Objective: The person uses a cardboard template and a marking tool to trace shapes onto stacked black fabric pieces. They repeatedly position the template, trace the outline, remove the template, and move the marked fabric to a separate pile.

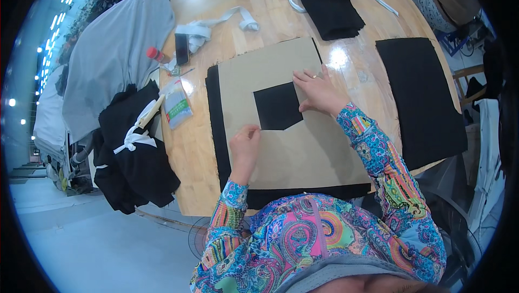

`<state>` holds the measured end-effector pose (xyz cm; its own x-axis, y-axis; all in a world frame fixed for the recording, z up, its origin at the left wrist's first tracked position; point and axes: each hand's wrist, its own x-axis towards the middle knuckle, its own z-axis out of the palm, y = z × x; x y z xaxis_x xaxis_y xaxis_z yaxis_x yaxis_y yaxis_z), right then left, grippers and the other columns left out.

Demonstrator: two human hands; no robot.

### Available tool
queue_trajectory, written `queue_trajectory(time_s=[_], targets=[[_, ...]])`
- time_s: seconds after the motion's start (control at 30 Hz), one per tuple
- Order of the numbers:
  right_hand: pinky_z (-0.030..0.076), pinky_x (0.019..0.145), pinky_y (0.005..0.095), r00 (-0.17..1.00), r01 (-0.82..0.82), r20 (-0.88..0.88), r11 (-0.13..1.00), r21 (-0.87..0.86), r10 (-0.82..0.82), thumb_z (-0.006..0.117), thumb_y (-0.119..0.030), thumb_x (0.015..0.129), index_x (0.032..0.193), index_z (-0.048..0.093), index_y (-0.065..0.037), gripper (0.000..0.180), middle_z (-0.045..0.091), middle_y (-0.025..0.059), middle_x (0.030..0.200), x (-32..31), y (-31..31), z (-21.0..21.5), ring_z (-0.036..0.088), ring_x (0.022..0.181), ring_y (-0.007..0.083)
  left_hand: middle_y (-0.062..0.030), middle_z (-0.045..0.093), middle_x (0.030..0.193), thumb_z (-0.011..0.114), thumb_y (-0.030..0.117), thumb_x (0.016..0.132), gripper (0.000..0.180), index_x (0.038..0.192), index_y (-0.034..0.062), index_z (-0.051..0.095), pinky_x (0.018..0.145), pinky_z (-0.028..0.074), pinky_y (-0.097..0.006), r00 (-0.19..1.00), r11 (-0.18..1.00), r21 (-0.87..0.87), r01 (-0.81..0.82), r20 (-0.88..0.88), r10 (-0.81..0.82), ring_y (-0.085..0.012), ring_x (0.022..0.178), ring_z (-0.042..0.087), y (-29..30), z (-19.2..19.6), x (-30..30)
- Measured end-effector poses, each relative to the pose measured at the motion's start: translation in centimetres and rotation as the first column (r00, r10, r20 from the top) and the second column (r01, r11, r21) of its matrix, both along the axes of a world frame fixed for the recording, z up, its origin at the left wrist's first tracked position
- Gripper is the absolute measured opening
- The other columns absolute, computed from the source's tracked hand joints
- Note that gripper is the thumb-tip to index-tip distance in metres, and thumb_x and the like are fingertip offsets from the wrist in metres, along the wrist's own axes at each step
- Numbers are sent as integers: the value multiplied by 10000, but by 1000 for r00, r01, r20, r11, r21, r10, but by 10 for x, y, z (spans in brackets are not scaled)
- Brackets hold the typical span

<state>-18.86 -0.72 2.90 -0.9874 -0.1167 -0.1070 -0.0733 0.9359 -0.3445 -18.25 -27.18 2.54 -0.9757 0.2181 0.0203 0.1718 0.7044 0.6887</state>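
Observation:
A large beige card sheet (319, 157) lies on black fabric (216, 130), which shows along its left, lower and upper right edges. Near the sheet's middle is a black five-sided patch (278, 106); I cannot tell whether it is a cut-out or a separate piece on top. My right hand (321, 91) lies with fingers spread at the patch's right side, on the card. At the patch's lower left corner my left hand (246, 147) has its fingertips pinched together. Whatever they may hold is too small to make out.
A folded black fabric stack (427, 93) lies at the right, another black bundle (330, 3) at the back. White strips (197, 30), a phone (182, 49), a red-capped bottle (157, 54) and a plastic packet (176, 103) are left. Tied black cloth (135, 157) hangs beside the table.

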Motion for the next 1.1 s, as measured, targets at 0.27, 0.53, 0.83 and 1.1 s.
queue_trajectory(time_s=[0.27, 0.53, 0.83, 1.1], targets=[[83, 1103, 630, 997, -31, 78, 999, 20, 30, 852, -336, 575, 1372, 400, -74, 953, 347, 55, 1469, -2, 3, 5, 295, 1370, 264, -139, 686, 815, 632, 139, 831, 138, 892, 29, 688, 686, 511, -336, 1000, 989, 145, 23, 17, -26, -252, 755, 672, 4, -2, 2], [87, 1104, 626, 985, -103, 150, 990, 94, 88, 890, -356, 486, 1409, 334, -51, 1121, 286, 73, 1500, -5, 5, 9, 244, 1394, 274, -38, 678, 748, 657, 58, 834, 87, 887, -6, 683, 592, 483, -212, 979, 911, 379, 159, 55, -194, -58, 654, 608, 72, -7, 20], [102, 1099, 629, 986, -96, 145, 991, 90, 83, 893, -361, 478, 1410, 333, -46, 1132, 286, 73, 1500, -2, 6, 11, 244, 1393, 276, -78, 681, 766, 661, 67, 828, 107, 893, -17, 676, 607, 502, -234, 968, 925, 299, 232, 17, -249, -97, 656, 634, 85, -6, 20], [113, 1099, 627, 988, -88, 137, 993, 84, 76, 896, -335, 481, 1408, 343, -56, 1115, 291, 64, 1499, -2, 5, 12, 242, 1394, 274, -86, 679, 768, 647, 74, 823, 95, 882, 7, 681, 610, 507, -250, 967, 940, 229, 253, -36, -251, -124, 658, 647, 79, -11, 18]])
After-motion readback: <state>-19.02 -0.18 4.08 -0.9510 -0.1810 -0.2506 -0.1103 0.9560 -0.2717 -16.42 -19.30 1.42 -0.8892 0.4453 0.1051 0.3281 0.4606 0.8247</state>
